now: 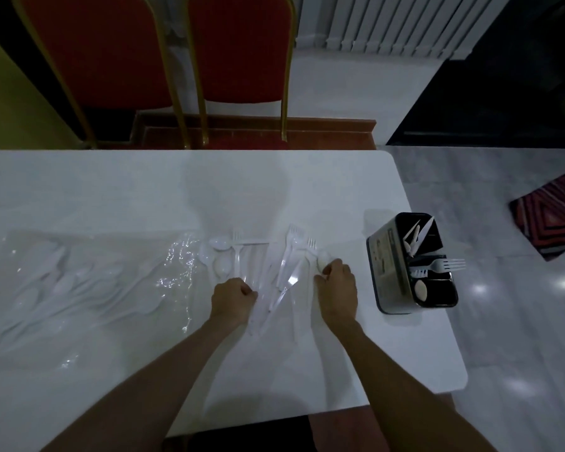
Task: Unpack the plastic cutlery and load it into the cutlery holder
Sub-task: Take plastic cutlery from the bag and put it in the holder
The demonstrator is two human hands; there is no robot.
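**Few pieces loaded, lots left to go**

Few pieces stood in the cutlery holder (pixel 388 272), which sat on the white counter (pixel 144 190) near its right edge. I judged the job was only just begun. The holder's near slot had one stored spoon (pixel 421 290). Its middle slot had what looked like two stored forks (pixel 450 265). Its far slot had two or three stored knives (pixel 416 234); they crossed, so I could not count them for sure.

Just left of the holder lay a loose pile (pixel 274 265) of unpacked cutlery. I counted three forks and about four spoons there. The clear knives were too hard to count.

The right grip (pixel 338 287), close beside the holder, pinched a loose spoon (pixel 322 263) at the pile's edge. The left grip (pixel 234 300), farther left of the holder, was curled up over the handles. I could not tell if it held one.

Far left of the holder lay a clear bag (pixel 79 278) with many more pieces inside, too blurry to count. All of those needed unpacking and loading.
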